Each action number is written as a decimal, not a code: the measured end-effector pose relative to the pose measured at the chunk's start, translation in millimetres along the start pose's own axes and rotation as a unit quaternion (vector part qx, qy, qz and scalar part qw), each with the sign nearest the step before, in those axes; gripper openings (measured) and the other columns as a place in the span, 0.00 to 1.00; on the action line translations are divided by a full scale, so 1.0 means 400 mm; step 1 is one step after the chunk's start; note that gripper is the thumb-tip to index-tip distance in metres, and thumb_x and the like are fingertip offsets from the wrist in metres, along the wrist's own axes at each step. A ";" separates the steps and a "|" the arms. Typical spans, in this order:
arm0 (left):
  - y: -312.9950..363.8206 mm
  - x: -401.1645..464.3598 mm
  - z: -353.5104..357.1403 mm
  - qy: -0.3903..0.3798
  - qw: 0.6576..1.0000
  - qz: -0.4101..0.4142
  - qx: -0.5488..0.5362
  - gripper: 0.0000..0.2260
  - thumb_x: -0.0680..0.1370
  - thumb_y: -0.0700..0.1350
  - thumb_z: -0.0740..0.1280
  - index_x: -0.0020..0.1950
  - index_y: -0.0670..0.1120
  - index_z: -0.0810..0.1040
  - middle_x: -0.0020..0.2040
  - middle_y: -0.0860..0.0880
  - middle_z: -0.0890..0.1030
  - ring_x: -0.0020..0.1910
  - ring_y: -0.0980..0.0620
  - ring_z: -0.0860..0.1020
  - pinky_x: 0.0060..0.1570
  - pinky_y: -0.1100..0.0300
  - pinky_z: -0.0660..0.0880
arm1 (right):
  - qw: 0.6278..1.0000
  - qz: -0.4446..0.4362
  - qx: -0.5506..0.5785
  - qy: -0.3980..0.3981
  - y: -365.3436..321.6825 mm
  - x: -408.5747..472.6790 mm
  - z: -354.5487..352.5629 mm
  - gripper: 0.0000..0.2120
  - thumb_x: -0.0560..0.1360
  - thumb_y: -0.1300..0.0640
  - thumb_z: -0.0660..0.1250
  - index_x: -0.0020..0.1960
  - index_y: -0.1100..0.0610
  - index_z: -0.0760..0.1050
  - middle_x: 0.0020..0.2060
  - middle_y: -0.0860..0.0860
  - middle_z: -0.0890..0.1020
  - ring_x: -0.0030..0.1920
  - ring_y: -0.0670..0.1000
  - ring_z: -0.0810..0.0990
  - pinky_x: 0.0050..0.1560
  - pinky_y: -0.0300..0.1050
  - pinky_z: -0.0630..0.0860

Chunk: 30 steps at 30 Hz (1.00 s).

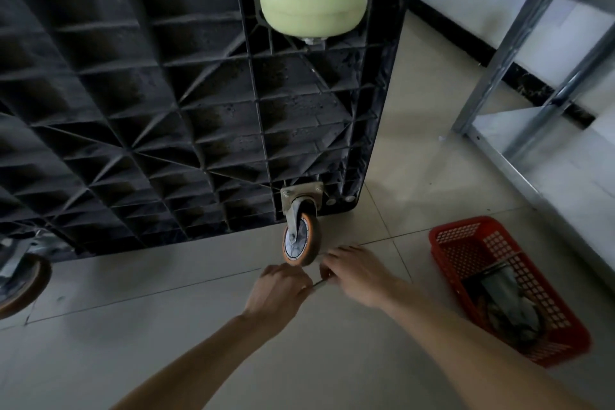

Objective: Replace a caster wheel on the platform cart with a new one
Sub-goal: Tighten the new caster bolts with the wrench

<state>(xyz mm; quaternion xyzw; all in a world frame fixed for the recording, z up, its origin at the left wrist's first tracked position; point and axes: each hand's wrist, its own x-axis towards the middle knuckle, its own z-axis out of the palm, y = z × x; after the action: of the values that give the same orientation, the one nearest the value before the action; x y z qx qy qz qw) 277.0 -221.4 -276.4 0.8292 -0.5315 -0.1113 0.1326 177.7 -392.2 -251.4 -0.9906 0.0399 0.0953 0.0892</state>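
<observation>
Your two forearms reach in from the bottom edge and meet over the tiled floor [166, 326]. Your left hand [278, 289] is curled, knuckles up, and appears to pinch one end of a thin metal tool [320, 283]. Your right hand [357, 271] curls over the tool's other end, so the short bright shaft shows only in the gap between the two hands. What kind of tool it is cannot be told, since most of it is hidden.

Just beyond your fingers stands the orange caster wheel [302, 243], its tread touching the floor and its grey hub facing left. Its fork rises to a square mounting plate [302, 194] fixed at the lower right corner of the platform cart [133, 110]. That cart is tipped up on edge, showing you its black ribbed underside, with the bottom edge near the floor.

Higher on the same right side, a pale yellow-green wheel [313, 5] sticks out toward you on a metal stem. At the far left edge, another orange-rimmed caster [23, 283] is partly cut off by the frame.

To your right, a red perforated basket [466, 243] sits on the floor, well apart from your hands; inside it lies a grey caster [509, 306], dim and hard to make out. Behind the basket, a metal shelving frame [519, 43] stands against the white wall.
</observation>
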 end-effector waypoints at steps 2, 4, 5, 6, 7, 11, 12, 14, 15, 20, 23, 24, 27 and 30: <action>0.024 0.019 -0.031 0.037 0.999 -0.013 -0.019 0.08 0.81 0.51 0.65 0.53 0.51 0.83 0.53 0.54 0.83 0.53 0.49 0.79 0.51 0.56 0.70 | 1.000 0.011 0.002 0.017 0.011 -0.015 -0.053 0.06 0.81 0.52 0.64 0.57 0.49 0.76 0.55 0.46 0.78 0.60 0.51 0.76 0.60 0.45 0.65; 0.048 0.037 -0.060 0.047 0.999 -0.014 -0.021 0.08 0.82 0.51 0.63 0.52 0.52 0.82 0.51 0.55 0.81 0.51 0.50 0.79 0.49 0.56 0.71 | 0.999 0.028 0.004 0.029 0.025 -0.040 -0.104 0.08 0.80 0.49 0.65 0.58 0.48 0.76 0.54 0.45 0.77 0.58 0.50 0.77 0.61 0.45 0.66; 0.061 0.048 -0.074 0.052 0.998 -0.012 -0.026 0.09 0.82 0.51 0.62 0.51 0.51 0.81 0.51 0.55 0.81 0.50 0.50 0.79 0.48 0.56 0.72 | 0.998 0.038 0.009 0.046 0.034 -0.055 -0.127 0.09 0.80 0.48 0.66 0.58 0.48 0.76 0.53 0.44 0.77 0.58 0.49 0.77 0.62 0.45 0.67; 0.074 0.057 -0.088 0.061 0.998 -0.012 -0.030 0.10 0.82 0.52 0.61 0.51 0.51 0.80 0.50 0.55 0.80 0.50 0.50 0.79 0.47 0.56 0.73 | 0.995 0.048 0.019 0.080 0.045 -0.069 -0.147 0.11 0.78 0.46 0.67 0.59 0.47 0.76 0.54 0.43 0.77 0.58 0.48 0.77 0.62 0.46 0.67; 0.087 0.068 -0.102 0.076 0.996 -0.018 -0.043 0.10 0.83 0.52 0.61 0.52 0.51 0.80 0.50 0.55 0.80 0.49 0.50 0.79 0.46 0.55 0.74 | 0.989 0.062 0.031 0.129 0.058 -0.084 -0.162 0.14 0.77 0.44 0.70 0.60 0.47 0.75 0.55 0.42 0.78 0.59 0.47 0.76 0.62 0.46 0.68; 0.145 0.098 -0.161 0.149 0.979 -0.065 -0.126 0.06 0.82 0.49 0.64 0.51 0.52 0.81 0.48 0.57 0.80 0.45 0.53 0.79 0.43 0.53 0.76 | 0.909 0.210 0.192 0.303 0.089 -0.141 -0.211 0.36 0.70 0.36 0.73 0.73 0.47 0.66 0.63 0.41 0.73 0.60 0.41 0.71 0.61 0.44 0.68; 0.158 0.107 -0.171 0.161 0.975 -0.066 -0.137 0.06 0.81 0.49 0.65 0.51 0.51 0.81 0.47 0.57 0.81 0.45 0.53 0.79 0.42 0.53 0.76 | 0.881 0.243 0.252 0.318 0.087 -0.152 -0.218 0.38 0.69 0.35 0.73 0.73 0.48 0.66 0.63 0.41 0.72 0.60 0.40 0.72 0.61 0.44 0.69; 0.185 0.125 -0.187 0.182 0.969 -0.069 -0.154 0.05 0.80 0.48 0.66 0.49 0.51 0.82 0.45 0.56 0.81 0.43 0.52 0.79 0.40 0.54 0.75 | 0.837 0.285 0.342 0.318 0.085 -0.160 -0.223 0.32 0.69 0.37 0.75 0.67 0.47 0.70 0.61 0.42 0.75 0.60 0.42 0.74 0.60 0.43 0.71; 0.197 0.135 -0.195 0.196 0.964 -0.073 -0.164 0.05 0.80 0.49 0.66 0.48 0.52 0.81 0.44 0.56 0.82 0.43 0.52 0.79 0.39 0.54 0.76 | 0.818 0.298 0.376 0.317 0.084 -0.157 -0.226 0.24 0.69 0.39 0.76 0.59 0.46 0.72 0.58 0.42 0.78 0.59 0.43 0.76 0.59 0.42 0.72; 0.253 0.181 -0.234 0.258 0.942 -0.080 -0.200 0.03 0.78 0.44 0.69 0.48 0.50 0.83 0.43 0.53 0.84 0.39 0.51 0.81 0.37 0.53 0.77 | 0.710 0.355 0.481 0.372 0.087 -0.111 -0.283 0.24 0.68 0.42 0.78 0.57 0.51 0.77 0.47 0.44 0.84 0.52 0.47 0.83 0.57 0.47 0.78; 0.288 0.192 -0.248 0.267 0.941 -0.071 -0.196 0.03 0.79 0.44 0.69 0.48 0.49 0.82 0.45 0.52 0.83 0.40 0.49 0.82 0.35 0.52 0.77 | 0.665 0.363 0.520 0.394 0.082 -0.086 -0.310 0.13 0.72 0.47 0.76 0.49 0.55 0.80 0.42 0.46 0.85 0.47 0.49 0.83 0.55 0.51 0.80; 0.298 0.192 -0.252 0.260 0.944 -0.073 -0.187 0.04 0.79 0.45 0.68 0.49 0.49 0.82 0.46 0.52 0.83 0.41 0.49 0.81 0.36 0.53 0.76 | 0.648 0.354 0.541 0.402 0.075 -0.078 -0.317 0.08 0.74 0.51 0.74 0.45 0.55 0.81 0.39 0.47 0.86 0.45 0.50 0.84 0.55 0.54 0.81; 0.316 0.194 -0.262 0.252 0.946 -0.066 -0.191 0.05 0.79 0.46 0.67 0.50 0.49 0.83 0.46 0.53 0.82 0.43 0.49 0.81 0.38 0.52 0.76 | 0.630 0.339 0.569 0.406 0.059 -0.058 -0.332 0.09 0.80 0.55 0.67 0.42 0.54 0.80 0.38 0.49 0.87 0.44 0.51 0.86 0.53 0.58 0.82; 0.309 0.197 -0.277 0.237 0.950 -0.056 -0.196 0.05 0.79 0.49 0.67 0.51 0.53 0.83 0.48 0.56 0.82 0.46 0.52 0.81 0.41 0.52 0.77 | 0.674 0.293 0.550 0.398 0.056 -0.059 -0.369 0.11 0.84 0.53 0.60 0.48 0.54 0.79 0.39 0.48 0.87 0.42 0.54 0.86 0.48 0.59 0.83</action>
<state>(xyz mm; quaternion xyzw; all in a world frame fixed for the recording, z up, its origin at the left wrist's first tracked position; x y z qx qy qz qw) 240.0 -331.5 -133.8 0.8179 -0.4051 -0.0211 0.4080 179.3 -440.1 -108.2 -0.6446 0.4046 -0.3257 0.5610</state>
